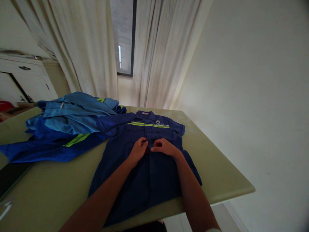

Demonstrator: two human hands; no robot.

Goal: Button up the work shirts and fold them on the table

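Observation:
A navy short-sleeved work shirt (164, 174) lies front up on the table, its collar pointing away from me. A yellow-green reflective stripe crosses its chest, with a pale emblem above. My left hand (139, 150) is closed at the front placket, fingertips pinching the cloth just below the chest pockets. Close by on the right side of the placket, my right hand (166, 147) has thumb and forefinger curved together on the shirt's front edge. A small gap separates the two hands. Any button between the fingertips is too dark to make out.
A heap of blue work clothes (79, 112) with reflective bands lies left of the shirt, touching its sleeve. A dark flat object (12, 174) sits at the table's (212, 167) left. Curtains (89, 48), a white cabinet (29, 77) and a wall (253, 80) surround the table.

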